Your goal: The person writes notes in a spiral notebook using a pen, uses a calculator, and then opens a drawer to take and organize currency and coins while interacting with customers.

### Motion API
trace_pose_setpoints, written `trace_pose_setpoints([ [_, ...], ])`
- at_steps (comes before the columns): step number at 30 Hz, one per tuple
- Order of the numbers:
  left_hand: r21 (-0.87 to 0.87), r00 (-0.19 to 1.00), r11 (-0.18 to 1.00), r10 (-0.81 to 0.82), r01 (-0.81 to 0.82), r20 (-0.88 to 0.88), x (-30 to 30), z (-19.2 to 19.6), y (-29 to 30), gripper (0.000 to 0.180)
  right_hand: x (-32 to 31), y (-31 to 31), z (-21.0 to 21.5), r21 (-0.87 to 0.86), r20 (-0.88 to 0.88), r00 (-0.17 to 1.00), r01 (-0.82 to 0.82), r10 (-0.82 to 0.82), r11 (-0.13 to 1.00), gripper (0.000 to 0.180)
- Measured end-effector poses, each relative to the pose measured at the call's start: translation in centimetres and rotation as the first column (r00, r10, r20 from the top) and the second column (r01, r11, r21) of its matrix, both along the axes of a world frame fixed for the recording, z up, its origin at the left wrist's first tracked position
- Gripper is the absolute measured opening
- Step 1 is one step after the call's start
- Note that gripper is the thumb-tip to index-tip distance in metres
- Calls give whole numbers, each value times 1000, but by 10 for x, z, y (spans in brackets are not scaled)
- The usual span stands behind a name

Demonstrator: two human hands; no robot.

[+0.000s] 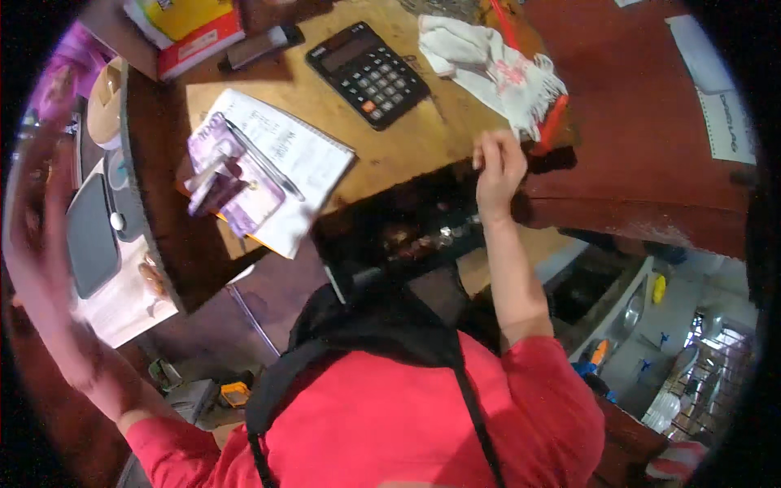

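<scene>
My left arm (61, 325) reaches up along the left rim, and motion smears my left hand (58, 89) near the far left corner. Whether its fingers hold anything cannot be made out. Over the desk's front edge is my right hand (499, 175), fingers loosely bent and slightly apart, with nothing visible in them. Just beyond it lies a white fringed cloth (488, 65) with red marks. Below and left of that hand, a dark open drawer (382, 244) holds shiny coins. Purple folded banknotes (252, 195) and a pen (264, 159) rest on a written notebook (305, 154).
A black calculator (366, 73) lies on the wooden desk (382, 167). Behind it are a dark oblong object (260, 47) and a red-and-yellow package (195, 37). To the left sits a grey tray-like panel (91, 236). A rack with kitchenware (704, 366) stands at the lower right.
</scene>
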State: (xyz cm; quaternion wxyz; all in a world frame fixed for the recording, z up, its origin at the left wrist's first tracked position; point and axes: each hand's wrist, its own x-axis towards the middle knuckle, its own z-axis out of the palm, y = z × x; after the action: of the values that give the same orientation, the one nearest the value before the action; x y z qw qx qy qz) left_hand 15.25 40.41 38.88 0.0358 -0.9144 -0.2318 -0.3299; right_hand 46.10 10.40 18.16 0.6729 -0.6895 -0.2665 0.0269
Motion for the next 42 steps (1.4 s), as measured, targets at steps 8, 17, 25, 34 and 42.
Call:
trace_pose_setpoints([
  [8, -984, 761, -169, -645, -53, 69, -9, -114, -168, 34, -26, -124, -73, -577, 494, 802, 14, 335, 817, 2],
  [17, -957, 957, -277, -290, -87, -3, 3, -231, -227, 32, 10, -178, -88, -855, 299, 782, -35, 547, 517, 19],
  [25, -932, 945, -358, -321, -55, 67, 38, -240, -248, 34, 13, -190, -65, -962, 145, 698, -66, 702, 264, 27],
  [34, -272, 903, -876, 322, 399, 284, 112, -285, -274, 46, -43, -91, -36, -569, 325, 677, -418, 661, 708, 13],
  [42, -226, 858, -828, 496, 513, 132, 64, -303, -263, 23, -84, -55, -75, -718, 410, 601, -252, 687, 649, 34],
])
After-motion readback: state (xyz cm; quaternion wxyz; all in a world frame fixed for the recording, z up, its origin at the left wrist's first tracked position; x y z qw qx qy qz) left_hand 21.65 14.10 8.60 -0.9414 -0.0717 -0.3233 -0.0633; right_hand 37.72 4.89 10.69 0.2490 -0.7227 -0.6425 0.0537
